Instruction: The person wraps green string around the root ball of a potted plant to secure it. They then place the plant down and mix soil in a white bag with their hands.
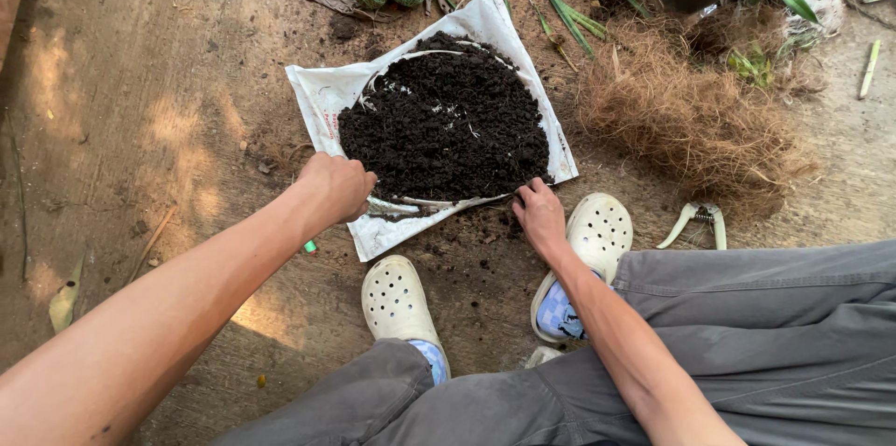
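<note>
My left hand (338, 187) gripped the near left rim of the white sack (327, 96), fingers curled shut on it; my right hand (539, 213) pinched the near right edge. The dark soil (443, 124) lay heaped between them. Both edges wanted even, level tension so nothing spilled.

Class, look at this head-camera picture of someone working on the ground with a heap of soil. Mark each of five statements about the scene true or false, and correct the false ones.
1. The dark soil lies heaped on a white sack. True.
2. The left hand grips the sack's near edge. True.
3. The right hand holds the pruning shears. False: the shears lie on the ground beside the right shoe; the hand rests at the sack's near edge.
4. The person is barefoot. False: both feet wear white perforated clogs.
5. A mound of brown fibre lies right of the sack. True.
</note>
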